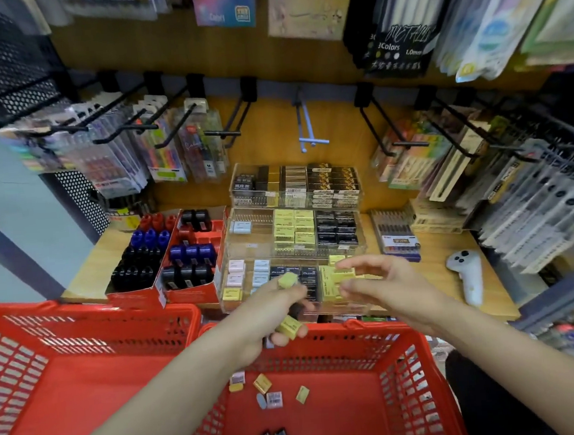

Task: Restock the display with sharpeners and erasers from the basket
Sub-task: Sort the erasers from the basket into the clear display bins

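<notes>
Two small yellow erasers [289,326] are sitting gripped in the left hand [272,316] above the basket [423,354]; the right hand [375,284] is pinching another at the display [294,240].

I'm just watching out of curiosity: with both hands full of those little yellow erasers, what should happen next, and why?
Probably the right hand should set its yellow eraser down into the yellow stack in the clear tray. It hovers right over that compartment, while the left hand holds more yellow erasers waiting to follow.
</notes>
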